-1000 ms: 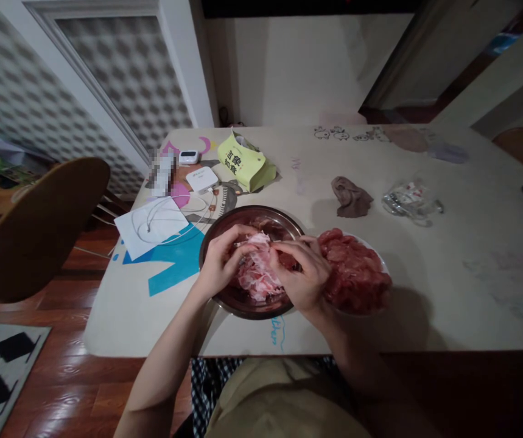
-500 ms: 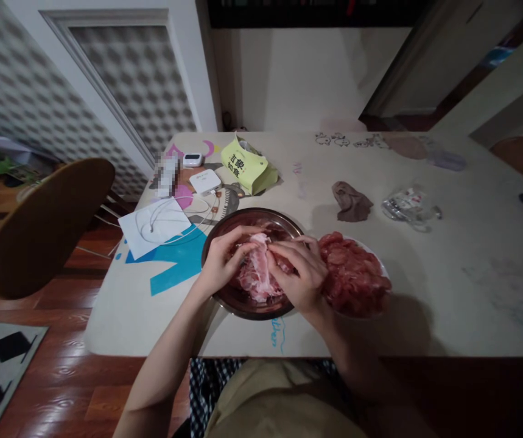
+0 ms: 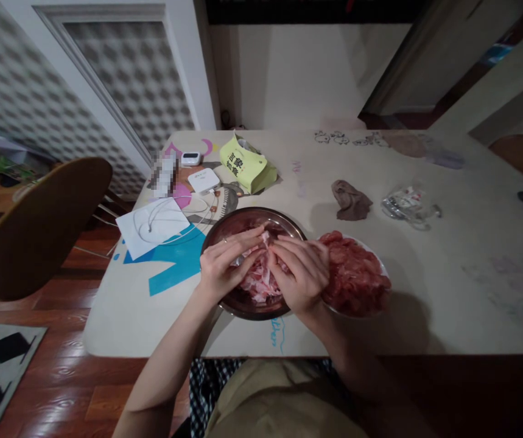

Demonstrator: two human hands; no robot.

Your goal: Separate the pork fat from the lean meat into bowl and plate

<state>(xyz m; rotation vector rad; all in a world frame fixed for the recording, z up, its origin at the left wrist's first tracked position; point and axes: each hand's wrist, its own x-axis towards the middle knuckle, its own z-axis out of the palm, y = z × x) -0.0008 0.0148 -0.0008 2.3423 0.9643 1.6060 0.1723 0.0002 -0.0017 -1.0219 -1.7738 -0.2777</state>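
A dark metal bowl sits at the table's near edge with pale pink sliced meat in it. Over the bowl my left hand and my right hand meet, fingers pinched on a thin piece of the pink meat between them. Just right of the bowl a white plate carries a heap of darker red meat slices, touching my right hand's side.
A yellow-green packet, a white box, a small white device, white paper with a cable, a brown cloth and a clear plastic bag lie on the table. A wooden chair stands left.
Both hands have dropped lower into the bowl and drawn closer together; the lifted pink slice now sits lower, mostly hidden between the fingers.
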